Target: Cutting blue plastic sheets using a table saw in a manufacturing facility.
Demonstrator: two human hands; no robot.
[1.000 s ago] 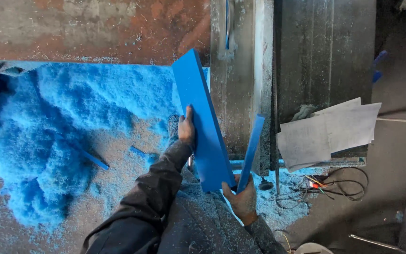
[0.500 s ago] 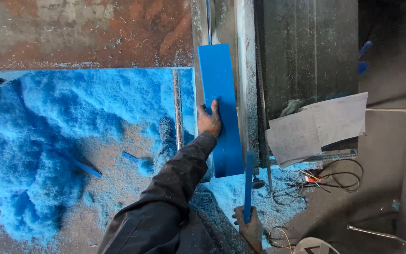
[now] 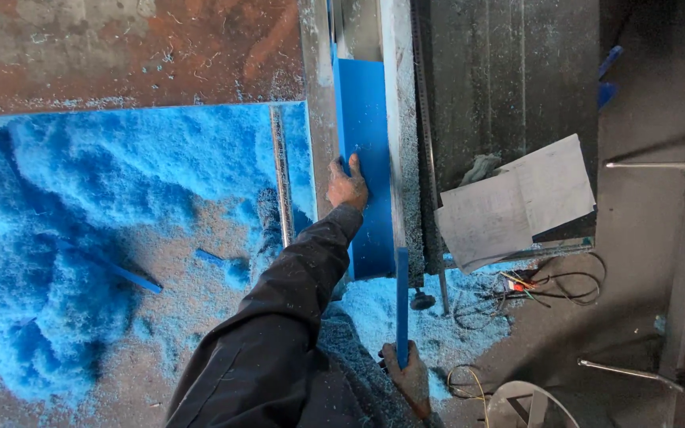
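My left hand (image 3: 347, 185) presses flat on a long blue plastic board (image 3: 365, 127) that lies along a metal machine bed, beside a grey upright rail (image 3: 395, 119). The fingers rest on the board's left edge; the hand does not wrap around it. My right hand (image 3: 408, 374), low in the view, grips the near end of a narrow blue plastic strip (image 3: 402, 293) that points away from me toward the board. My dark sleeve (image 3: 279, 333) reaches across the middle.
A big heap of blue plastic shavings (image 3: 81, 222) covers the rusty surface to the left, with a metal rod (image 3: 281, 174) and short blue offcuts (image 3: 132, 277) in it. Sheets of paper (image 3: 517, 202) lie on the right, above tangled wires (image 3: 533, 289). Metal tubes (image 3: 660, 165) stand far right.
The blue board went from tilted on edge to flat on the machine bed beside the rail, with my left hand moving up with it. My right hand lowered with the narrow strip.
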